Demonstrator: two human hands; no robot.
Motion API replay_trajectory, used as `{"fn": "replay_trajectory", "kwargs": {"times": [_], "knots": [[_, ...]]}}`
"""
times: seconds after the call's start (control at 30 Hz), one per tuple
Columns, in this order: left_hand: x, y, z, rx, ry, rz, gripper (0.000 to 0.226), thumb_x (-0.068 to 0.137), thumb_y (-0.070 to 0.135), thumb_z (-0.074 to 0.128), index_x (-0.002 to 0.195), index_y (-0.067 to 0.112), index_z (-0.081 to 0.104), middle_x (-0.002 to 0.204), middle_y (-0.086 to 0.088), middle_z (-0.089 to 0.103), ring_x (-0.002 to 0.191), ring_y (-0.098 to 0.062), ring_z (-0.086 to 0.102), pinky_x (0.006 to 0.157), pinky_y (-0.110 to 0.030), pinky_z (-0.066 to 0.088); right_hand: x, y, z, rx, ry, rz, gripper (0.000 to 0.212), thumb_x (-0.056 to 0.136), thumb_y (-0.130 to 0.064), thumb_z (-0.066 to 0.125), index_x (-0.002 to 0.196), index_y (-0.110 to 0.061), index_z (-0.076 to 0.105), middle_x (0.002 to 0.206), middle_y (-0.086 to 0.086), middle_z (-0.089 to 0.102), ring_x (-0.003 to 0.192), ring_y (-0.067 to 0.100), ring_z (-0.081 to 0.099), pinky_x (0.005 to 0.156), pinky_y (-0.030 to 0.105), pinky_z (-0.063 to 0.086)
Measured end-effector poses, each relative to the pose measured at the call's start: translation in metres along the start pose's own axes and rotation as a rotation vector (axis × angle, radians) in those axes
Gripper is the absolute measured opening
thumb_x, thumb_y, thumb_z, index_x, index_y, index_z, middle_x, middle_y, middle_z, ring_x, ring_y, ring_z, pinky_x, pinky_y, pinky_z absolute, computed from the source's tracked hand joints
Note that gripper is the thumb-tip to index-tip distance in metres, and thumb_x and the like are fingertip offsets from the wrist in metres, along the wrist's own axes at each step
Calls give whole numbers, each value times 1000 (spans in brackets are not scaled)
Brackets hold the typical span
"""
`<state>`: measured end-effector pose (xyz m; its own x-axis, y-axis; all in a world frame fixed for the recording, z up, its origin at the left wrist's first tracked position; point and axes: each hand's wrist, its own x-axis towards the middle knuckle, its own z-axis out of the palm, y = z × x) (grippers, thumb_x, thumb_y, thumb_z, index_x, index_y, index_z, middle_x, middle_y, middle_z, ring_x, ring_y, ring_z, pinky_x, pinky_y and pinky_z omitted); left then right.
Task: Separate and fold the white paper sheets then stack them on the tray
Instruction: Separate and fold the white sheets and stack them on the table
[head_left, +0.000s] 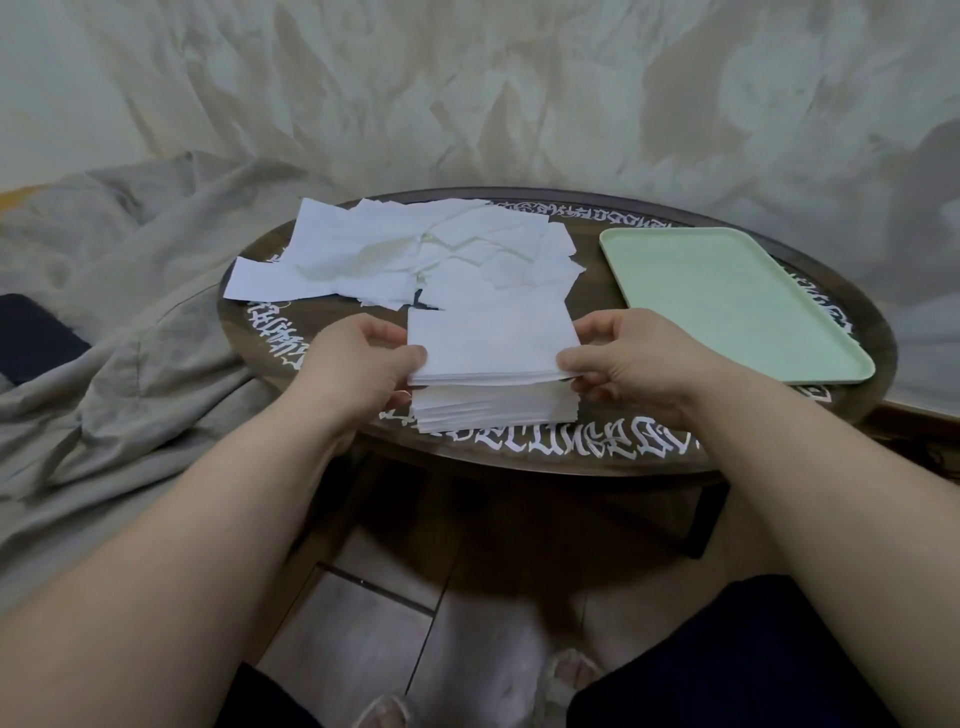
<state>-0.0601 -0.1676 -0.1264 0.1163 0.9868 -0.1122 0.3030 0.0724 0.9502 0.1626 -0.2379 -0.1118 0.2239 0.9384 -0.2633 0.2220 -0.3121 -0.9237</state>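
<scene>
Both hands are on the paper. The left hand (358, 358) pinches the left edge of a lifted bundle of white sheets (493, 343), thumb on top at the near left corner, fingers tucked beneath. The right hand (618, 358) mirrors it at the bundle's 3 o'clock side, thumb pressed on the near right corner, fingers curled under. So the bundle hangs squarely between the two grips, held at both side edges, raised just clear of the stack (496, 410) below it.

That lower stack sits on the round dark table (519, 447) at the 6 o'clock edge, nearest the person. It is thick, many thin layers showing along its front face, the edges slightly ragged and not perfectly flush. The lifted bundle is thinner, squarish, flat and clean white on top, its layered edge showing at the near side.

At 11 to 12 o'clock on the table, a loose heap of white sheets (415, 254) lies scattered and overlapping, some creased, some with torn-looking edges. At 2 to 3 o'clock lies the pale green tray (727, 301), well apart from the hands. White lettering rings the table's rim.
</scene>
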Motion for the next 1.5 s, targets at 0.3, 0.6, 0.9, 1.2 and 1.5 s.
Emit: {"fn": "replay_trajectory", "kwargs": {"times": [0.3,0.6,0.9,1.2,1.5], "knots": [[-1,-6,0,78,-50,-79,15,87,4,67,98,7,58,69,-7,61,40,-6,59,59,-30,55,6,9,0,-34,15,14,15,86,0,63,97,-11,66,75,8,63,53,10,54,52,23,41],[2,-10,-2,301,-59,-14,22,85,13,71,104,12,59,82,-2,69,67,-15,65,65,-32,55,6,14,-4,-5,-1,18,16,85,3,63,95,-10,65,70,6,63,51,11,54,49,22,38],[-9,-6,23,633,-74,648,22,84,24,76,104,17,70,110,3,66,105,-15,59,90,-33,47,6,14,-6,88,-63,12,33,83,8,62,111,-10,62,75,7,63,51,10,51,47,21,36],[-13,-7,33,831,-83,521,34,85,41,71,115,24,67,117,5,67,108,-17,59,88,-29,40,6,21,-9,28,-96,-19,51,82,9,63,127,-11,56,78,10,66,64,16,58,59,28,44],[-16,-5,35,890,-67,562,36,87,38,69,121,26,63,120,7,64,116,-15,57,89,-28,39,8,24,-10,3,-101,-11,66,75,16,61,133,-13,52,76,9,66,73,23,56,60,27,46]]}}
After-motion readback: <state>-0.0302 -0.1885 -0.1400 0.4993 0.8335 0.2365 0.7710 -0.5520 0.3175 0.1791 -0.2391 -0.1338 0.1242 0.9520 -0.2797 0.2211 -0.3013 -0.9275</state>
